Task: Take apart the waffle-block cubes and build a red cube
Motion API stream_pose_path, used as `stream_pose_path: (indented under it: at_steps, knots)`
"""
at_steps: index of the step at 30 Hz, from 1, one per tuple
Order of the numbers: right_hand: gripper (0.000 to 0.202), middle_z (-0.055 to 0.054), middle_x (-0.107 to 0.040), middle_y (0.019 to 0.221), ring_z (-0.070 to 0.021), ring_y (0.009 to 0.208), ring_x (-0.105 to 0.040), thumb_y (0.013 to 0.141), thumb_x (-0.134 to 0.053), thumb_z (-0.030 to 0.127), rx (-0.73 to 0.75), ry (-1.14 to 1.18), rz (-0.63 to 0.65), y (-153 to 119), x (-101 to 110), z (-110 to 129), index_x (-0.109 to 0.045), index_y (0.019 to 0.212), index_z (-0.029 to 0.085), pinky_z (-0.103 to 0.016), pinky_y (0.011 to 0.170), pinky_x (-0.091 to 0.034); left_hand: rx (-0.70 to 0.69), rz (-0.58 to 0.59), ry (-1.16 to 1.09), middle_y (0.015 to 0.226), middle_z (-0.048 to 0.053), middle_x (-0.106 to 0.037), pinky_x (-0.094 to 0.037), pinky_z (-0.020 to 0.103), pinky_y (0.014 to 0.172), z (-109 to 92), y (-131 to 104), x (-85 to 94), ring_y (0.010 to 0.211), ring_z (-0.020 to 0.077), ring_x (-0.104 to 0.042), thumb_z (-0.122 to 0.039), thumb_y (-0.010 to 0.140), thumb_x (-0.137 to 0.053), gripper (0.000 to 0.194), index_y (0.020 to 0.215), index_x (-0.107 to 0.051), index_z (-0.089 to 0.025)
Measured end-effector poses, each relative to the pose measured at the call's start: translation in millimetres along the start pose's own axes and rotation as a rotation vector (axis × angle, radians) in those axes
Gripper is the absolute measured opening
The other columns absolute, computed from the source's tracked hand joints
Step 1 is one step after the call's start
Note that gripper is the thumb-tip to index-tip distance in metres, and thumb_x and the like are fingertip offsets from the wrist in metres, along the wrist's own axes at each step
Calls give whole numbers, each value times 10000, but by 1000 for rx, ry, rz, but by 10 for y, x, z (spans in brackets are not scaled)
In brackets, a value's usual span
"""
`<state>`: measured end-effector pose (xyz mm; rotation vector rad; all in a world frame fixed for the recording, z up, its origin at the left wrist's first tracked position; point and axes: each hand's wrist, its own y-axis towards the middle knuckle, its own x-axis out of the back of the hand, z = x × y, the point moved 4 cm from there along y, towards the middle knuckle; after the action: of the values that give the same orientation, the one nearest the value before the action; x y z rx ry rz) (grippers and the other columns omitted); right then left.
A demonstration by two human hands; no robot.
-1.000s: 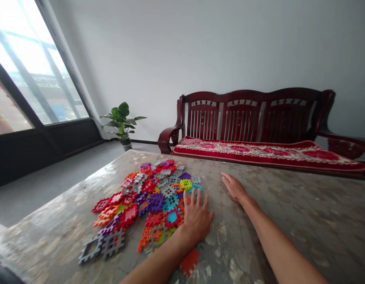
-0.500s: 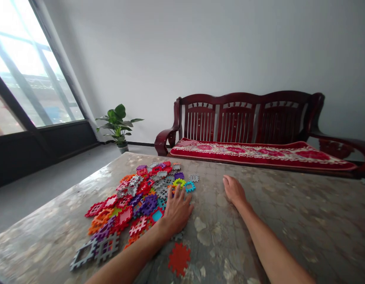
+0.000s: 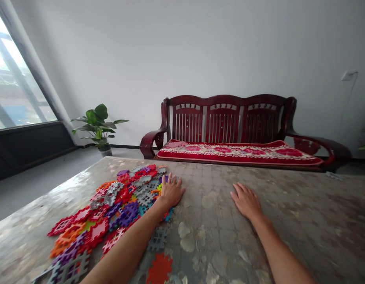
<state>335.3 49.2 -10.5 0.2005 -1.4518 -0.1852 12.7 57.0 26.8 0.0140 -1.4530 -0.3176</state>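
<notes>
Fingers of the left hand (image 3: 171,194) and right hand (image 3: 248,202) spread loosely, multicoloured flat, toothed, plastic-looking tiles (image 3: 129,213) beneath and left of the left ones, probably light, stiff, slick, best pinched by notched rims.

The bare left hand (image 3: 172,192) has slender, round-tipped fingers and a shorter thumb, meeting a narrow wrist and an uncovered left forearm (image 3: 126,241) that thickens toward the elbow. The bare right hand (image 3: 246,202) looks similarly built, its uncovered right forearm (image 3: 276,244) equally tapered; nails and knuckle creases seem too blurred to describe fairly.
</notes>
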Motion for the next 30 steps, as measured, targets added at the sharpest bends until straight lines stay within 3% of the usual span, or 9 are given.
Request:
stream_pose_path:
  at_steps: [5, 8, 10, 16, 19, 24, 30]
  knots:
    - [483, -108, -494, 1452, -267, 1348, -422, 945, -379, 385, -5, 32, -3, -4, 38, 44, -540, 1355, 188, -435, 1116, -293, 45, 24, 29, 1465, 160, -480, -135, 677, 1107, 205, -37, -26, 1432, 377, -265, -398, 967, -334, 498, 1401, -489, -211]
    - [477, -111, -502, 1445, -272, 1344, -429, 942, -387, 374, -19, 53, -2, -11, 67, 46, -548, 1348, 181, -443, 1113, -297, 86, 40, 25, 1470, 169, -474, -171, 673, 1102, 178, -89, 38, 1425, 389, -282, -396, 960, -356, 506, 1411, -484, -205]
    - [469, -114, -510, 1439, -278, 1336, -439, 938, -393, 367, -23, 61, -8, -13, 83, 50, -561, 1336, 185, -448, 1107, -305, 105, 40, -9, 1476, 170, -469, -202, 653, 1108, 42, -198, 103, 1417, 396, -300, -418, 958, -361, 534, 1427, -470, -187]
    - [457, -104, -516, 1435, -271, 1327, -450, 937, -396, 365, -17, 45, -10, -11, 105, 65, -567, 1328, 202, -437, 1101, -319, -36, 20, -178, 1541, 109, -395, -244, 589, 1139, -714, -818, 206, 1445, 343, -276, -502, 953, -346, 578, 1471, -406, -255]
    - [458, -114, -511, 1437, -278, 1329, -448, 938, -392, 356, -12, 52, -8, -10, 103, 65, -565, 1330, 194, -442, 1102, -313, -58, 17, -191, 1547, 104, -385, -233, 605, 1142, -882, -1013, 160, 1451, 343, -261, -519, 943, -369, 582, 1469, -411, -272]
    - [453, -126, -519, 1429, -282, 1329, -447, 935, -396, 352, -8, 66, -23, -7, 92, 61, -575, 1320, 191, -452, 1104, -307, -68, -26, -131, 1527, 112, -415, -179, 627, 1153, -744, -1009, 105, 1450, 346, -257, -498, 940, -408, 551, 1442, -450, -276]
    - [465, -118, -531, 1421, -276, 1306, -471, 931, -398, 358, -5, 27, -26, -9, 107, 73, -578, 1316, 170, -433, 1090, -334, -90, -72, -103, 1501, 93, -451, -206, 581, 1158, -464, -940, 191, 1439, 322, -282, -484, 960, -378, 499, 1401, -494, -280]
